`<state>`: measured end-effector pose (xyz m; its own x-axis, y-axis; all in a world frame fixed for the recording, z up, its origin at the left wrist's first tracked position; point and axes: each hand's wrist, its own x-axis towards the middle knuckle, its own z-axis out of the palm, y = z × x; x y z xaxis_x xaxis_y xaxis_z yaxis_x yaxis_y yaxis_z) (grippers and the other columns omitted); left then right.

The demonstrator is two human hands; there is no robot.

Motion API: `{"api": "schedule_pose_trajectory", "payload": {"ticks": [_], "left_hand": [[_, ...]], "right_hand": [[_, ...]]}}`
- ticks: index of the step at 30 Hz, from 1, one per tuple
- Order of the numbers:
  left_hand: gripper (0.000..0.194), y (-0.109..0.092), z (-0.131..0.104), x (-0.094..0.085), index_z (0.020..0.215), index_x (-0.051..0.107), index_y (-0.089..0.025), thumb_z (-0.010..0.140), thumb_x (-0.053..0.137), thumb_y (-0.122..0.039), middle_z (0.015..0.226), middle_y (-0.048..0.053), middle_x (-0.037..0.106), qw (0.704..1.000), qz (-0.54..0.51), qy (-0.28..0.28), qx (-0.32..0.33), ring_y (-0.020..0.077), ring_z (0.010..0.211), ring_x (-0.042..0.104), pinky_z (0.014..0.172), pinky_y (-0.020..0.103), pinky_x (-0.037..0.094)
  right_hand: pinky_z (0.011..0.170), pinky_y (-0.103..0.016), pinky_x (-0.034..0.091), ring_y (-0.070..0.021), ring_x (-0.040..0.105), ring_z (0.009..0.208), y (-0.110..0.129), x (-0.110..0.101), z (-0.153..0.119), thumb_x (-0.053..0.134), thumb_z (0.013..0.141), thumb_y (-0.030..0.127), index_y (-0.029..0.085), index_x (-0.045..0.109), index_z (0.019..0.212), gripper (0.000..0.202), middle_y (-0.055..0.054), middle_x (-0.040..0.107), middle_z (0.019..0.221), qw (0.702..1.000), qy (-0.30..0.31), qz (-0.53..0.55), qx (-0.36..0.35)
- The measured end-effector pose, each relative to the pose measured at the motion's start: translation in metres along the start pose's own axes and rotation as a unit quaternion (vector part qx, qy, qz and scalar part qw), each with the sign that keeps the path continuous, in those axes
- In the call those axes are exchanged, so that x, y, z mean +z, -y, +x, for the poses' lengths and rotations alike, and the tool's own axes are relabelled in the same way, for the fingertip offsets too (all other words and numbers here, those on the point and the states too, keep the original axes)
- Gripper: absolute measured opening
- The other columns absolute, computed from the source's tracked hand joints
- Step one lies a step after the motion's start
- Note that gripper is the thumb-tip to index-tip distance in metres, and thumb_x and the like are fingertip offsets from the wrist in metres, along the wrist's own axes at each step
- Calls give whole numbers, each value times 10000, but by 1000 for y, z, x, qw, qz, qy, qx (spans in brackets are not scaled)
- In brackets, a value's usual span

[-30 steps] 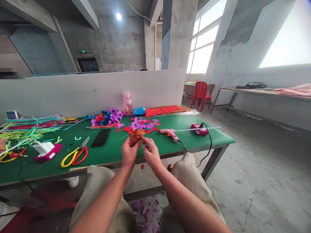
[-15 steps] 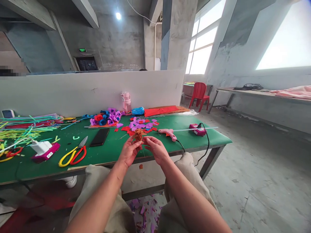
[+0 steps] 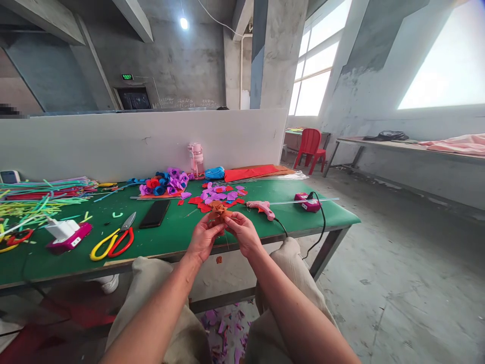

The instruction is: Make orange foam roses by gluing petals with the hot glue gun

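Note:
An orange-brown paper flower (image 3: 217, 209) is held up between my two hands, over the front edge of the green table (image 3: 280, 188). My left hand (image 3: 203, 236) is closed around its lower left side. On its right side, the fingertips of my right hand (image 3: 242, 231) pinch the flower. A thin wire stem pokes out below the fingers. Loose purple petals (image 3: 216, 196) and red petals (image 3: 203, 207) lie just behind the flower. To the right of them rests a pink glue gun (image 3: 261, 208), its cord running off the table edge.
Scissors (image 3: 113, 241) with yellow and red handles and a black phone (image 3: 154, 214) lie to the left. Finished-looking flowers (image 3: 164, 183), a pink bottle (image 3: 196, 161) and red sheets (image 3: 250, 173) line the back. Power sockets (image 3: 307, 201) sit at right. Colored strips (image 3: 49, 188) pile up far left.
My right hand has moved left, and its fingers have come onto the flower. The flower looks wider and more spread. The view has shifted slightly.

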<state>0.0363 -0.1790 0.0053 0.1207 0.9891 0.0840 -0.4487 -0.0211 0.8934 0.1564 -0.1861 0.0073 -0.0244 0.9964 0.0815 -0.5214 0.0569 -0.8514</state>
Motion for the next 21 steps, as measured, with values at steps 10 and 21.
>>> {"api": "schedule_pose_trajectory", "payload": {"ticks": [10, 21], "left_hand": [[467, -4, 0, 2, 985, 670, -184, 540, 812, -181, 778, 27, 716, 998, 26, -48, 30, 144, 706, 631, 580, 224, 439], [430, -2, 0, 1, 951, 670, -177, 539, 795, -181, 704, -6, 689, 995, 54, -55, 56, 83, 522, 537, 533, 219, 432]], "right_hand": [[687, -259, 457, -139, 631, 738, -2, -4, 4, 730, 639, 492, 204, 623, 796, 345, -7, 695, 770, 999, -20, -9, 35], [659, -249, 439, -103, 577, 643, -6, 0, 2, 808, 562, 369, 190, 609, 756, 330, 26, 645, 697, 1000, 12, -10, 10]]}}
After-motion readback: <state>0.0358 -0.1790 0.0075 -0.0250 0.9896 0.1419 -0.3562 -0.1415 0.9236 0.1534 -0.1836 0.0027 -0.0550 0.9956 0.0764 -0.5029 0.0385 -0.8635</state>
